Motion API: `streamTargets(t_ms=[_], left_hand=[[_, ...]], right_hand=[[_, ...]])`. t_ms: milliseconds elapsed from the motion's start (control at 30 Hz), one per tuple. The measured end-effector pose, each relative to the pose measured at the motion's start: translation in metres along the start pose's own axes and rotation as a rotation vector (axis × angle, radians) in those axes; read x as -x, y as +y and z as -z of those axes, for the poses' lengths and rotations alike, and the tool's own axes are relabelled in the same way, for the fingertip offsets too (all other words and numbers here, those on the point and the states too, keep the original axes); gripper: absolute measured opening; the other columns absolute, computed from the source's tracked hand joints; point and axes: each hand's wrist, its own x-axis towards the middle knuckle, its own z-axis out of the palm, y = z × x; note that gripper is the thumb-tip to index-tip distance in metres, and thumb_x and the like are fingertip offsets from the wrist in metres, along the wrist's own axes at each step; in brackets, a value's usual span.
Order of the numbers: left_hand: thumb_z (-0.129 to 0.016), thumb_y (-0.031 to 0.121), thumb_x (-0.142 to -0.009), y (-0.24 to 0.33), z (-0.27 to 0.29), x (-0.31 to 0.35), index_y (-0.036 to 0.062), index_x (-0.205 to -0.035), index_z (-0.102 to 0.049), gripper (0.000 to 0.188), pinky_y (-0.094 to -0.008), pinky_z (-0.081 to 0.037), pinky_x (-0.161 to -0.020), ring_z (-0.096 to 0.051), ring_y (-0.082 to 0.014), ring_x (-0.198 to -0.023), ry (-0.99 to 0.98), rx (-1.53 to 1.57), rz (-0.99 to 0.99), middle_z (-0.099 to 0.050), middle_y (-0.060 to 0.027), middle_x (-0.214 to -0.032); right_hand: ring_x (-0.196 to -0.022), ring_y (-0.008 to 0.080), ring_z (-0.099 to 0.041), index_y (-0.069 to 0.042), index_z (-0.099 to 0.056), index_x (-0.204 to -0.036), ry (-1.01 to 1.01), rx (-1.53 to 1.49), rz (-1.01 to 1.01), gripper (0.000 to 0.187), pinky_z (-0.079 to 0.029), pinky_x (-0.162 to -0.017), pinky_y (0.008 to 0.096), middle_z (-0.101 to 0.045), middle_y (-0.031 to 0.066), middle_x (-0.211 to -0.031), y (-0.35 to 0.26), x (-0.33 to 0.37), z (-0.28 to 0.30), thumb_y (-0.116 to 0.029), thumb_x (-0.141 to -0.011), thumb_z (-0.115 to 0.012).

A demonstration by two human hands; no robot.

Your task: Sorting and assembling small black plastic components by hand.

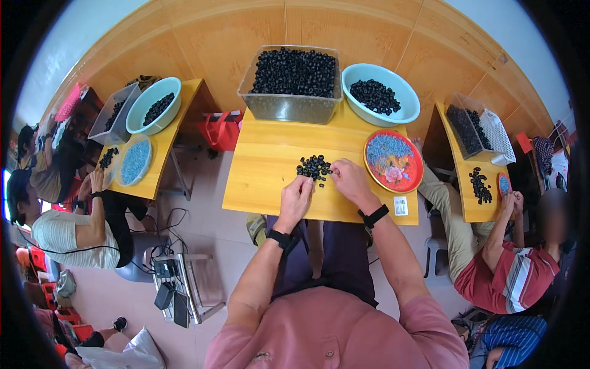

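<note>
A small pile of black knob-like pieces (313, 166) lies on the yellow table (264, 166) before me. My left hand (297, 195) is closed in a pinch at the near left edge of the pile. Its fingertips hide whatever they hold. From the right, my right hand (350, 179) reaches in with thumb and fingers pressed together beside the pile. What sits in that pinch is too small to make out. A red, flower-patterned round tray (410, 178) stands right of my right hand, with small bluish pins or strips (388, 149) heaped in its far part.
At the table's back stand a clear bin (289, 109) full of black pieces and a light-blue basin (402, 117) with more. A white label (401, 206) lies by the near right edge. People work at side tables left and right. A metal stool (195, 277) with cables stands left.
</note>
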Motion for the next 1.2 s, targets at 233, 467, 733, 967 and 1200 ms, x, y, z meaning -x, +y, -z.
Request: streamTargets(t_ms=[233, 467, 733, 967, 1200], left_hand=[[-0.065, 0.022, -0.099, 0.002, 0.001, 0.002, -0.0019, -0.088, -0.066, 0.027, -0.0346, -0.047, -0.057, -0.057, -0.0203, -0.058, -0.035, -0.136, -0.062, -0.061, -0.0139, -0.066], [-0.069, 0.021, -0.097, 0.006, 0.002, 0.006, -0.0012, -0.088, -0.068, 0.024, -0.0306, -0.047, -0.057, -0.053, -0.0121, -0.059, -0.090, -0.189, -0.097, -0.060, -0.0088, -0.066], [-0.071, 0.018, -0.093, 0.011, -0.001, 0.006, 0.0020, -0.094, -0.069, 0.016, -0.0329, -0.052, -0.060, -0.063, -0.0203, -0.061, -0.158, -0.228, -0.102, -0.067, -0.0108, -0.075], [-0.073, 0.005, -0.091, 0.001, -0.004, 0.004, 0.0031, -0.111, -0.068, 0.021, -0.0278, -0.049, -0.061, -0.057, -0.0120, -0.064, -0.076, -0.055, -0.203, -0.065, -0.0058, -0.079], [-0.074, 0.000, -0.088, 0.000, -0.002, 0.007, 0.0021, -0.105, -0.071, 0.017, -0.0262, -0.049, -0.064, -0.056, -0.0108, -0.068, -0.200, -0.056, -0.171, -0.064, -0.0041, -0.078]], right_hand=[[-0.086, 0.0351, -0.068, -0.005, -0.071, -0.095, -0.045, 0.002, -0.022, 0.013, -0.054, -0.076, 0.0459, -0.070, 0.0146, -0.091, 0.002, 0.007, 0.003, -0.010, -0.084, -0.067], [-0.090, 0.0347, -0.069, -0.004, -0.073, -0.097, 0.007, -0.028, -0.131, 0.017, -0.054, -0.079, 0.0472, -0.072, 0.0154, -0.095, -0.001, -0.019, -0.002, -0.014, -0.084, -0.070], [-0.091, 0.0343, -0.070, -0.006, -0.076, -0.094, -0.035, 0.105, -0.123, 0.018, -0.055, -0.080, 0.0455, -0.073, 0.0157, -0.096, -0.004, -0.022, -0.004, -0.019, -0.083, -0.071], [-0.072, 0.0285, -0.073, -0.002, -0.074, -0.096, -0.048, -0.355, -0.116, 0.018, -0.057, -0.068, 0.0371, -0.074, 0.0154, -0.084, -0.016, 0.023, -0.010, -0.017, -0.085, -0.073], [-0.065, 0.0111, -0.064, 0.001, -0.069, -0.094, -0.205, -0.946, -0.401, 0.016, -0.052, -0.060, 0.0260, -0.069, 0.0054, -0.078, 0.003, 0.037, -0.019, -0.011, -0.087, -0.075]])
